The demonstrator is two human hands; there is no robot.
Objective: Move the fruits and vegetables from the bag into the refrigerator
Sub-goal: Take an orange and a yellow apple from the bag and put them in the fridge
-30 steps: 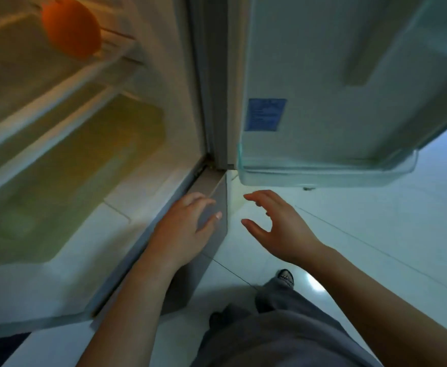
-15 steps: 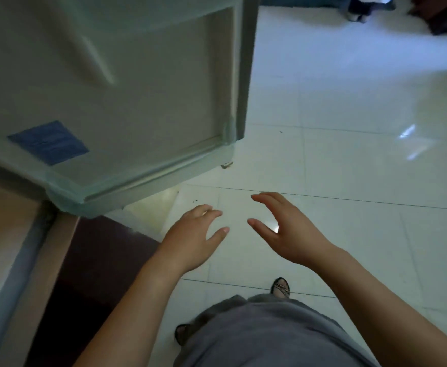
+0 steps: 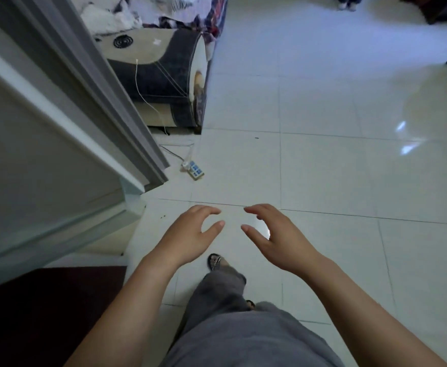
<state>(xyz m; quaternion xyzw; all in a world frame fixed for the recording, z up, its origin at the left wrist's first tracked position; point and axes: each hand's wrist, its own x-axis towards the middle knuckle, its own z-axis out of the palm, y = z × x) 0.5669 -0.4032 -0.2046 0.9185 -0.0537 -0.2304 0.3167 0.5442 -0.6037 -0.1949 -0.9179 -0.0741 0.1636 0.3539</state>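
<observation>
My left hand and my right hand hang side by side over the white tiled floor, both empty with fingers spread and curled a little. The open refrigerator door fills the left side of the view, its grey edge slanting down toward my left hand. The refrigerator's inside, the bag and any fruit or vegetables are out of view.
A dark sofa with clothes piled on it stands behind the door. A power strip with a cable lies on the floor near the door's corner. A dark mat lies at the lower left. My foot steps forward on the tiles.
The view has swung right, away from the refrigerator's shelves and the orange fruit, to the open floor. Both hands stay empty and have come closer together.
</observation>
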